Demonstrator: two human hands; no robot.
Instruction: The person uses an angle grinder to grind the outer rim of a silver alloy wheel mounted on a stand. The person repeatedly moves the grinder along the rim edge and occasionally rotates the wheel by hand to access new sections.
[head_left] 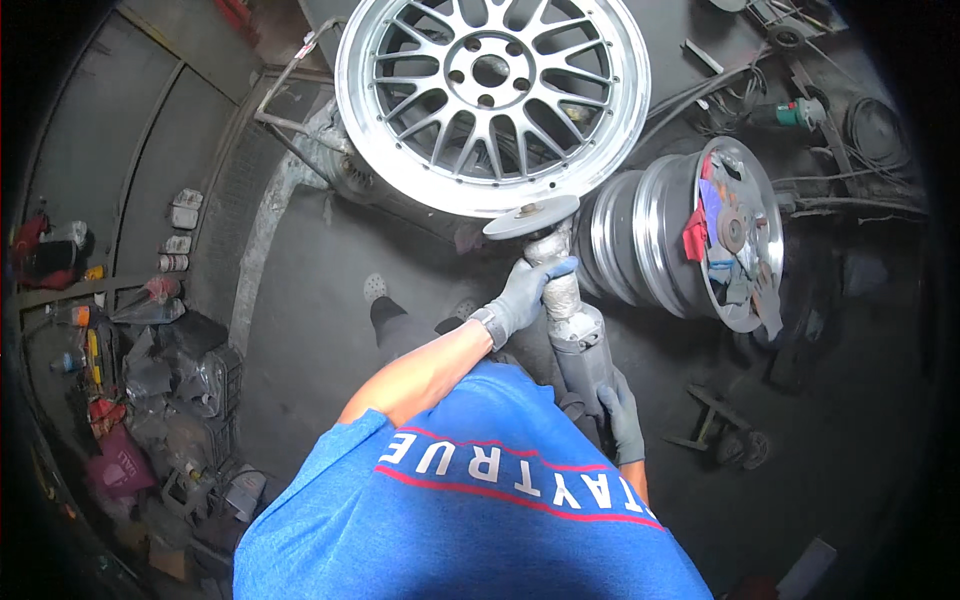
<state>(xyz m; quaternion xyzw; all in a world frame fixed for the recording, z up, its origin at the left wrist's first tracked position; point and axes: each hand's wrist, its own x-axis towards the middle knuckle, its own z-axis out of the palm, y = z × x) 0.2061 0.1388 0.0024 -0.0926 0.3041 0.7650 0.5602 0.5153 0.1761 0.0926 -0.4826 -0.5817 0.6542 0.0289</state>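
An angle grinder [582, 350] with a wrapped neck lies between my two gloved hands. My left hand [524, 297] is closed around the neck, just below the head. Farther down, my right hand [624, 418] grips the rear of the grinder's body, its fingers partly hidden. A round grey disc [532, 217] sits on the grinder's head, right at the lower rim of a silver multi-spoke wheel rim [490, 185]. Whether disc and rim touch, I cannot tell.
Right of the grinder, a second wheel rim [650, 235] lies on its side, holding gloves, cloths and a small disc [733, 230]. A bent metal frame [285, 122] stands at the left. Cables and a green tool [800, 113] are at the far right; cluttered crates [222, 385] line the left.
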